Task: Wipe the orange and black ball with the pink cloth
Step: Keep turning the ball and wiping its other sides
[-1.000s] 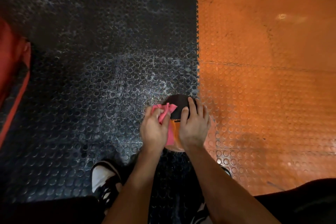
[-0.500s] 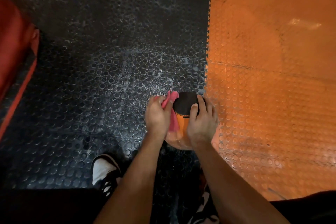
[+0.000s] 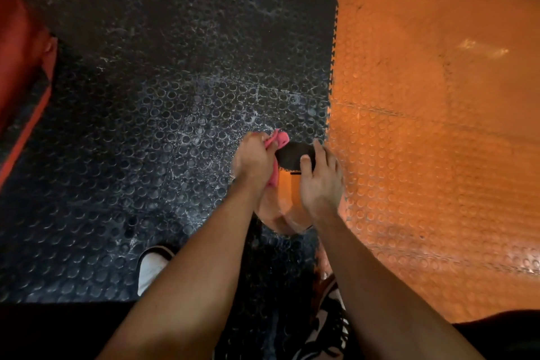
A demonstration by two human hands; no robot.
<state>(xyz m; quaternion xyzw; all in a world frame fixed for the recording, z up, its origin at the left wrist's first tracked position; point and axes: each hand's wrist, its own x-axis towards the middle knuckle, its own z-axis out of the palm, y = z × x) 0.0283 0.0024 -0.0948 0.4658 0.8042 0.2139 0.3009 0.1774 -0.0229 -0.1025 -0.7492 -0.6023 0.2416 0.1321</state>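
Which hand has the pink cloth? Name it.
The left hand: it grips the pink cloth against the ball. The right hand has no cloth and rests bare on the ball.

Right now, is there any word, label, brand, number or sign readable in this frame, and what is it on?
None can be read.
Ball: a small dark mark at the seam of its black and orange parts, too small to read.
Pink cloth, black floor mat, orange floor mat: no text shows.
Right shoe: black and white pattern, no legible letters.
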